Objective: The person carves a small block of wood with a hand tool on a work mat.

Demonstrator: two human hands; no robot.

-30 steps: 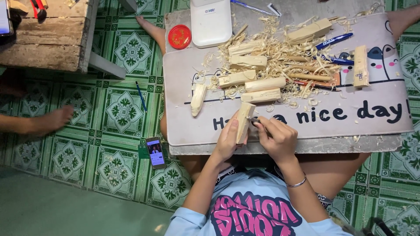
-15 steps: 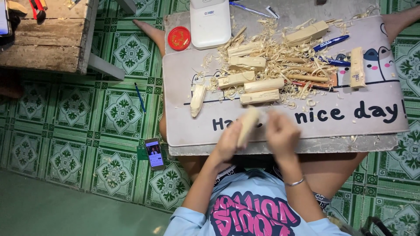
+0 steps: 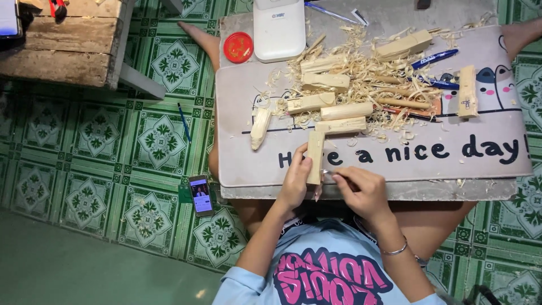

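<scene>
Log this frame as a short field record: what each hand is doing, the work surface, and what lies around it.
left hand: grips a pale wood block, held upright at the near edge of the board
right hand: holds a small blade tool, its tip against the block's lower end
surface: grey lap board with printed lettering and cartoon art
on board: carved wood pieces, wood shavings, blue pens, red lid, white box
floor: green patterned tiles, a phone with lit screen
upper left: wooden bench
</scene>
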